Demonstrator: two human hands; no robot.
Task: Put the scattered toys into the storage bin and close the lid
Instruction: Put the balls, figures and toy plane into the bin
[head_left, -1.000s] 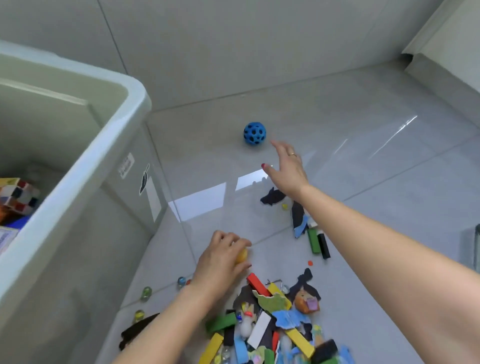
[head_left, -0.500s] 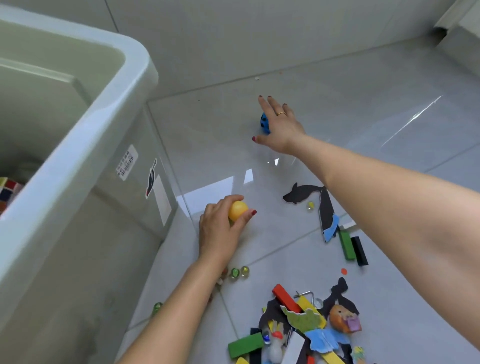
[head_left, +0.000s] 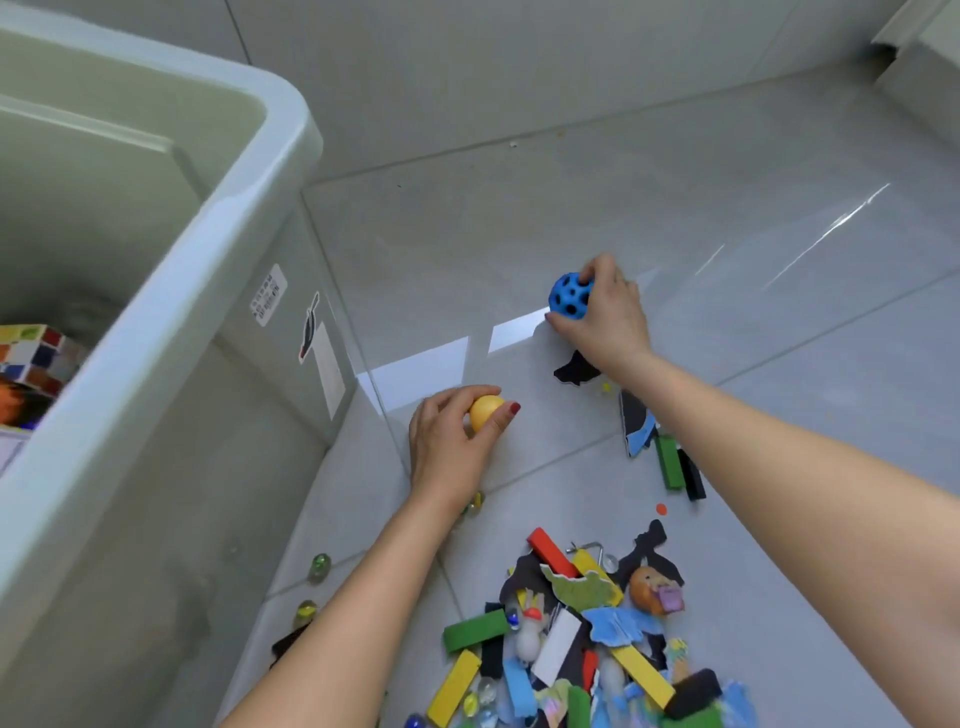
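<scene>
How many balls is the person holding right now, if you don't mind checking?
2: a yellow ball in the left hand near the storage bin, and a blue holed ball gripped by the right hand farther out.

A single wide-angle camera sits on the person's head and looks forward and steeply down at the tiled floor (head_left: 675, 218), with both forearms reaching away from the bottom edge. The storage bin (head_left: 171, 322) rises close on the left of the view and bends with the lens, while the wall (head_left: 493, 67) runs across the top, farther off. The toy pile (head_left: 576, 634) lies nearest, at the bottom edge.
</scene>
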